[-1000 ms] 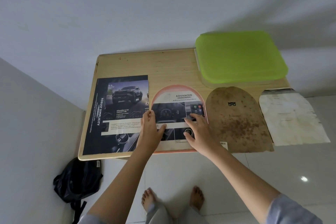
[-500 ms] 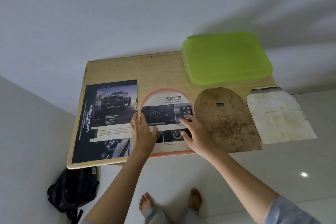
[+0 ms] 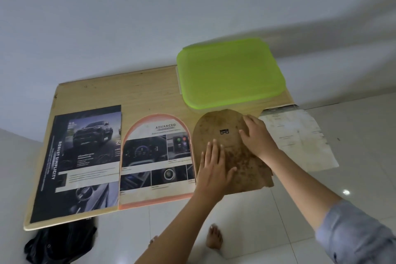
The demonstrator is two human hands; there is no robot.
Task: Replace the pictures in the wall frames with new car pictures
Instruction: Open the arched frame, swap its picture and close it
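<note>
Both hands flat, fingers spread, left hand (image 3: 215, 167) and right hand (image 3: 258, 135) on stained backing board (image 3: 233, 156) at table (image 3: 137, 92) front edge, seemingly not gripping; next lift it onto arched frame (image 3: 157, 161) holding new car print.

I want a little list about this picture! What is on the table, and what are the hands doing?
table: wooden table, against a white wall
left side: dark car brochure lying flat
middle: arch-shaped frame with a car dashboard picture in it
right of frame: brown stained backing board, same arch shape
far right: stained old paper, hanging past the table edge
back: green lidded box
left hand: flat on the backing board, fingers spread
right hand: resting on the board's upper right
floor: black bag, bare feet
</note>
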